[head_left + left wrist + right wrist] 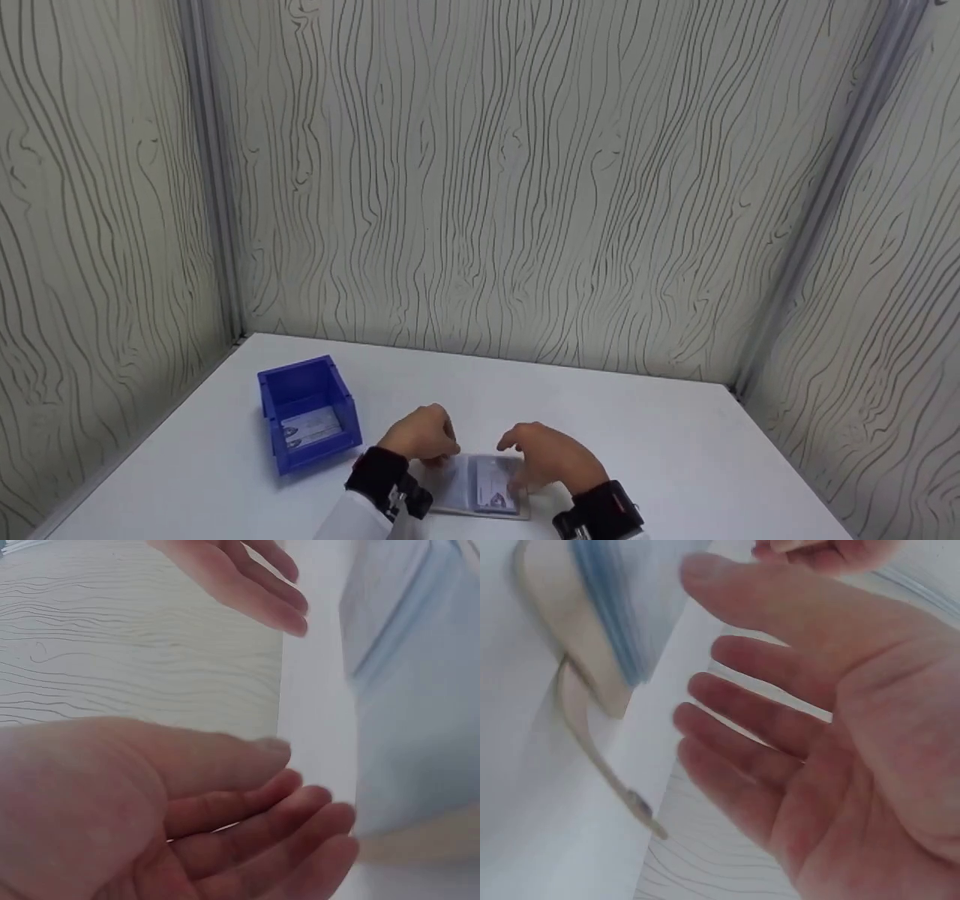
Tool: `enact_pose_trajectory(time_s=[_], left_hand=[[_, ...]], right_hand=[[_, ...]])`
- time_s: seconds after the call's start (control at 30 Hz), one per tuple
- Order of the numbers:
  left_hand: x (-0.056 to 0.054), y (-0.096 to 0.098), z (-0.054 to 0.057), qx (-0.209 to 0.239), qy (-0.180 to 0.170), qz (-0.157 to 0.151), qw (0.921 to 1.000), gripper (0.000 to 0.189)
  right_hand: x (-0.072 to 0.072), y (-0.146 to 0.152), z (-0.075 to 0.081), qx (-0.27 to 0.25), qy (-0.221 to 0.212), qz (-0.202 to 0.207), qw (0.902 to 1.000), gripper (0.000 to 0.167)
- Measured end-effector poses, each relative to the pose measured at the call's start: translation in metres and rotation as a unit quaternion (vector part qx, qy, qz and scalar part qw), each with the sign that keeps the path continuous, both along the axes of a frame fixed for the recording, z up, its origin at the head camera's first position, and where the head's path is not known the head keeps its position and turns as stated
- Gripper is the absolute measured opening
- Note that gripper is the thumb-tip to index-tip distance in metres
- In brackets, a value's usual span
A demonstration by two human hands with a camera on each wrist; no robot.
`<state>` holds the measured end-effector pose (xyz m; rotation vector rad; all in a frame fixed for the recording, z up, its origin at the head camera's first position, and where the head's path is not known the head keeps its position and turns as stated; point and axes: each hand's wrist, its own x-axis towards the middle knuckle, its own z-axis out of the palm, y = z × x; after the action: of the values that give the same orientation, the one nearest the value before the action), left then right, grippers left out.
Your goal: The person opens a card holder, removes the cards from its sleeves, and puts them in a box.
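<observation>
Card album (484, 487): flat and open on the white table (675, 450), near its front edge, cards showing in clear sleeves.
Left hand (424, 435): over the album's left page, fingers relaxed, gripping nothing.
Right hand (551, 454): over the right page, fingers loosely spread, empty.
Blue bin (307, 412): left of the album, apart, cards inside.
Progress: seemingly midway; some cards sleeved, others left in the bin.

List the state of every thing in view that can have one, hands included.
Card album: lies open flat on the table, cards in its sleeves.
Bin: upright, open-topped, a card lying inside.
Left hand: fingers relaxed, over the album's left page, gripping nothing.
Right hand: fingers relaxed, over the right page, gripping nothing.
Table: white, bears the album and bin.
</observation>
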<state>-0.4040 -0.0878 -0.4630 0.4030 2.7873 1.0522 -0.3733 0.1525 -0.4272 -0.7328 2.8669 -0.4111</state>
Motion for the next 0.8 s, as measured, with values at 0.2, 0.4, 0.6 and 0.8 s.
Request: enact_pose_trajectory(time_s=[0.2, 0.4, 0.6, 0.8], left_hand=[[0.034, 0.022, 0.021, -0.007, -0.047, -0.016, 0.9988, 0.009], [0.035, 0.029, 0.014, -0.001, -0.041, -0.007, 0.9992, 0.008], [0.034, 0.030, 0.013, 0.053, -0.071, 0.009, 0.9960, 0.008], [0.031, 0.033, 0.006, 0.083, -0.077, 0.045, 0.9926, 0.008]], right_hand=[[0.001, 0.002, -0.002, 0.033, -0.009, -0.023, 0.9992, 0.057], [0.003, -0.004, -0.004, 0.058, -0.007, -0.033, 0.9977, 0.058], [0.003, -0.007, -0.004, 0.084, 0.008, -0.004, 0.9964, 0.049], [0.001, -0.008, -0.006, 0.101, 0.015, 0.001, 0.9948, 0.053]])
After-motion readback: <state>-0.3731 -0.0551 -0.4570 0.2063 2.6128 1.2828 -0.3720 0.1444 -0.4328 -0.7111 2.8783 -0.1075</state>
